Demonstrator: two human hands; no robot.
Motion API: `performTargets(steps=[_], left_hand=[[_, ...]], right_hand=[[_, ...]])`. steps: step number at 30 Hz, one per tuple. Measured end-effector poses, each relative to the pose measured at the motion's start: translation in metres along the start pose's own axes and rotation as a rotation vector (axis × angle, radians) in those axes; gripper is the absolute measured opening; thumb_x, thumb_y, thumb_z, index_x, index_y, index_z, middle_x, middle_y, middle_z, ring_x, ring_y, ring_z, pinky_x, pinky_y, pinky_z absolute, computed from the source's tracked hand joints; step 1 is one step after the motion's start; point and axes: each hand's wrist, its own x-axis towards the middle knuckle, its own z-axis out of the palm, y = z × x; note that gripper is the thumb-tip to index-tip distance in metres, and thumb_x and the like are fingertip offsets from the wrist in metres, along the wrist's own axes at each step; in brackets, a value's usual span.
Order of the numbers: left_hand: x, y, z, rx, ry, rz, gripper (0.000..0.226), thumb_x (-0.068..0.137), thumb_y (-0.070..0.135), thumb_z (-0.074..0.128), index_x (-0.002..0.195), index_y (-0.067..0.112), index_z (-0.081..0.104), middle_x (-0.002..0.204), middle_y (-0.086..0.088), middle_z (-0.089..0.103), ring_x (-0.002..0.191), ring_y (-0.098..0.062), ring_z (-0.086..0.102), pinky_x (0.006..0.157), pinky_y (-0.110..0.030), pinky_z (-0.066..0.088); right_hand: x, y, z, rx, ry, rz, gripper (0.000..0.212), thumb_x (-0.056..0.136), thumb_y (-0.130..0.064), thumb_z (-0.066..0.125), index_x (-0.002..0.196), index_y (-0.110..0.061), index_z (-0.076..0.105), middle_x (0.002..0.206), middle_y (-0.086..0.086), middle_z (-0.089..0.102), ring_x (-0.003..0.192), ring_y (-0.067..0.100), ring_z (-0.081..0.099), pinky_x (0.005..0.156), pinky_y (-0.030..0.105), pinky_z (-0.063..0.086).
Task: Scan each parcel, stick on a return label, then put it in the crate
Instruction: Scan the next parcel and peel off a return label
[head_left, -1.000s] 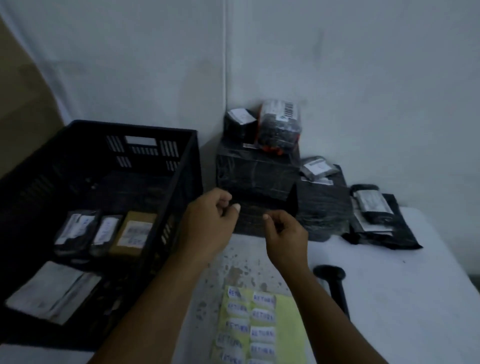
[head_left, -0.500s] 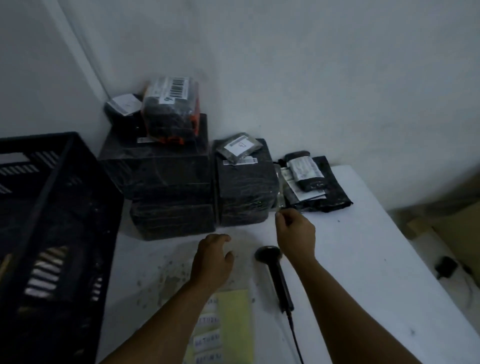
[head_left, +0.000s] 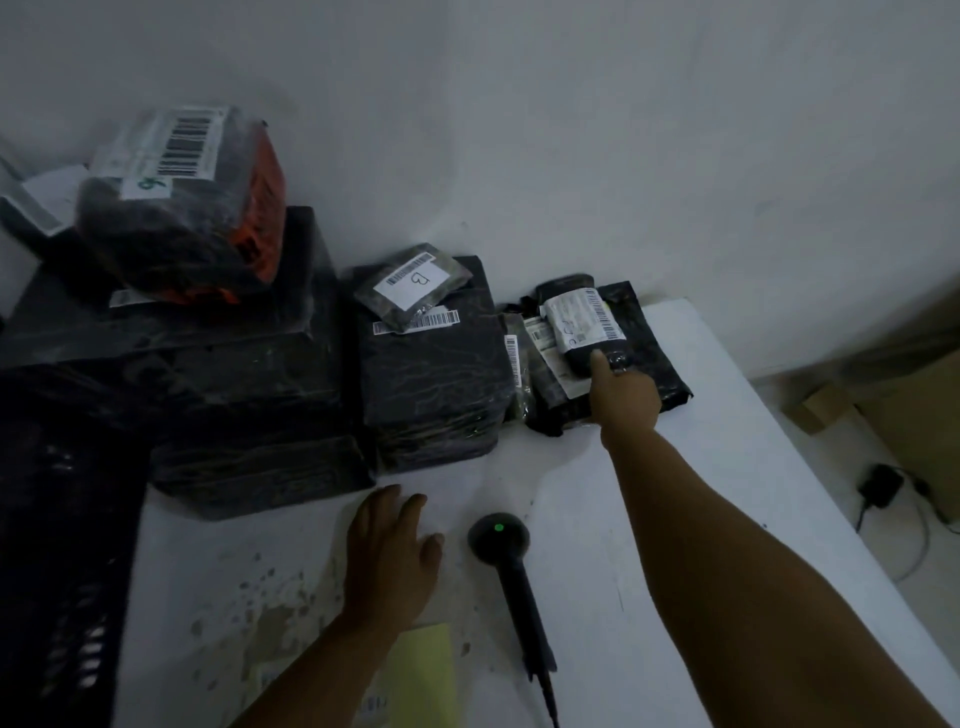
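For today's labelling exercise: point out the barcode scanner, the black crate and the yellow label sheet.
barcode scanner (head_left: 498, 535): head view, on its rounded head.
black crate (head_left: 67, 519): head view, on its near side wall.
yellow label sheet (head_left: 423, 675): head view, on its bare yellow part.

Small parcel (head_left: 582, 325) at right hand's (head_left: 626, 400) fingertips: black wrap, white barcoded label. Scanner (head_left: 511, 571) between hands: black, green light lit. Label sheet (head_left: 423, 675) below left hand (head_left: 389, 556): pale yellow. Table (head_left: 675, 493) under both hands: white, brown speckling near left hand. Crate (head_left: 62, 519) left of left hand: black.
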Motion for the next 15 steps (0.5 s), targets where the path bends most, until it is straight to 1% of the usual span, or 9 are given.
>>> performTargets(steps=[2, 4, 5, 7, 9, 11, 12, 13, 15], left_hand=[[0.0, -0.001, 0.003, 0.0, 0.021, 0.006, 0.053, 0.089, 0.038, 0.067, 0.137, 0.019, 0.057, 0.151, -0.009, 0.04, 0.14, -0.032, 0.032, 0.115, -0.047, 0.03], [0.0, -0.003, 0.004, 0.01, 0.04, 0.02, 0.052, 0.086, 0.037, 0.071, 0.133, 0.017, 0.061, 0.147, -0.01, 0.044, 0.136, -0.034, 0.037, 0.112, -0.049, 0.035], [0.0, -0.004, 0.004, 0.01, 0.046, 0.024, 0.052, 0.086, 0.037, 0.072, 0.132, 0.017, 0.062, 0.146, -0.01, 0.046, 0.135, -0.035, 0.038, 0.111, -0.05, 0.036], [0.0, -0.005, 0.004, 0.006, 0.059, 0.029, 0.052, 0.085, 0.037, 0.073, 0.132, 0.017, 0.062, 0.146, -0.01, 0.046, 0.135, -0.035, 0.039, 0.11, -0.05, 0.037], [0.0, -0.005, 0.003, -0.008, 0.06, 0.031, 0.052, 0.086, 0.038, 0.072, 0.133, 0.019, 0.061, 0.147, -0.009, 0.044, 0.136, -0.033, 0.037, 0.112, -0.048, 0.035], [0.001, -0.006, 0.001, -0.029, 0.033, 0.022, 0.053, 0.089, 0.039, 0.068, 0.137, 0.021, 0.057, 0.151, -0.005, 0.039, 0.139, -0.03, 0.031, 0.115, -0.044, 0.031], [0.002, -0.007, -0.001, -0.041, 0.015, 0.018, 0.053, 0.09, 0.039, 0.067, 0.139, 0.022, 0.055, 0.153, -0.004, 0.037, 0.141, -0.028, 0.028, 0.116, -0.042, 0.029], [0.003, -0.008, -0.003, -0.057, -0.003, 0.019, 0.053, 0.091, 0.038, 0.066, 0.14, 0.023, 0.054, 0.153, -0.003, 0.035, 0.142, -0.026, 0.026, 0.117, -0.04, 0.028], [0.005, -0.01, -0.008, -0.108, -0.032, 0.024, 0.051, 0.092, 0.034, 0.066, 0.139, 0.021, 0.055, 0.154, -0.003, 0.035, 0.142, -0.025, 0.026, 0.118, -0.037, 0.026]], right_hand=[[0.01, 0.0, 0.003, 0.062, -0.011, 0.061, 0.064, 0.092, -0.058, 0.056, 0.115, 0.0, 0.066, 0.097, 0.013, 0.068, 0.084, 0.028, 0.063, 0.075, 0.036, 0.052], [0.018, 0.0, 0.006, 0.17, -0.045, 0.148, 0.059, 0.089, -0.054, 0.063, 0.113, -0.001, 0.065, 0.09, 0.011, 0.067, 0.079, 0.028, 0.064, 0.074, 0.042, 0.056], [0.02, -0.001, 0.006, 0.232, -0.07, 0.2, 0.056, 0.088, -0.05, 0.066, 0.112, 0.0, 0.065, 0.093, 0.014, 0.068, 0.081, 0.031, 0.066, 0.078, 0.046, 0.058], [0.022, -0.003, 0.006, 0.32, -0.106, 0.263, 0.049, 0.088, -0.042, 0.069, 0.111, 0.001, 0.065, 0.104, 0.022, 0.069, 0.088, 0.034, 0.066, 0.087, 0.051, 0.056], [0.021, -0.007, 0.006, 0.376, -0.097, 0.261, 0.038, 0.089, -0.038, 0.068, 0.105, -0.003, 0.067, 0.106, 0.021, 0.069, 0.091, 0.034, 0.066, 0.091, 0.053, 0.056], [0.014, -0.012, 0.002, 0.425, -0.039, 0.228, 0.024, 0.09, -0.037, 0.068, 0.092, -0.013, 0.064, 0.098, 0.013, 0.067, 0.093, 0.03, 0.066, 0.088, 0.051, 0.057], [0.008, -0.014, -0.001, 0.438, -0.003, 0.2, 0.021, 0.091, -0.037, 0.067, 0.085, -0.018, 0.06, 0.094, 0.008, 0.065, 0.093, 0.029, 0.066, 0.087, 0.05, 0.057], [0.001, -0.016, -0.006, 0.45, 0.028, 0.173, 0.021, 0.092, -0.037, 0.065, 0.082, -0.02, 0.057, 0.093, 0.006, 0.064, 0.092, 0.028, 0.065, 0.085, 0.05, 0.058], [-0.015, -0.016, -0.017, 0.497, 0.079, 0.135, 0.022, 0.091, -0.035, 0.065, 0.081, -0.019, 0.055, 0.094, 0.009, 0.066, 0.089, 0.027, 0.066, 0.083, 0.052, 0.059]])
